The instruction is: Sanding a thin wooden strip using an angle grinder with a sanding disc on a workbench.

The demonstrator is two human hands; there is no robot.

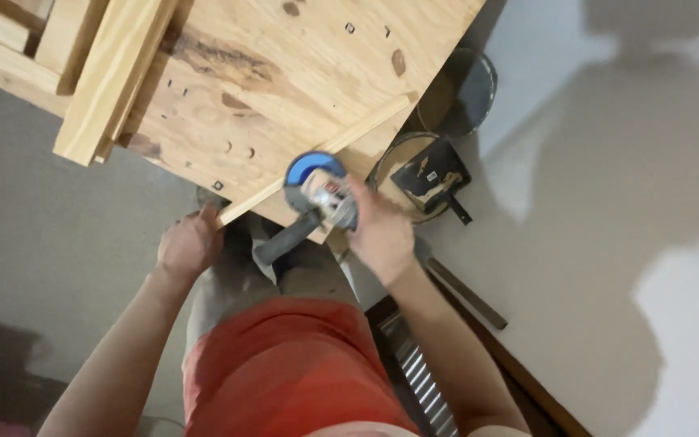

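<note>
1. An angle grinder with a blue round guard sits at the near edge of a plywood panel, its dark handle pointing toward 7 o'clock, just above the person's red shorts.
2. A thin wooden strip runs along the panel's edge from 8 o'clock to 2 o'clock of the grinder, passing under the guard.
3. Pale timber battens lie stacked on the panel at 10 o'clock.
4. At 3 o'clock, on the grey floor, stand two round buckets; the nearer one carries a black scraper-like tool.
5. The right hand comes in from 5 o'clock, fingers wrapped around the grinder's body.
6. The left hand comes in from 7 o'clock, fingers curled, thumb pressed against the strip's end.
</note>
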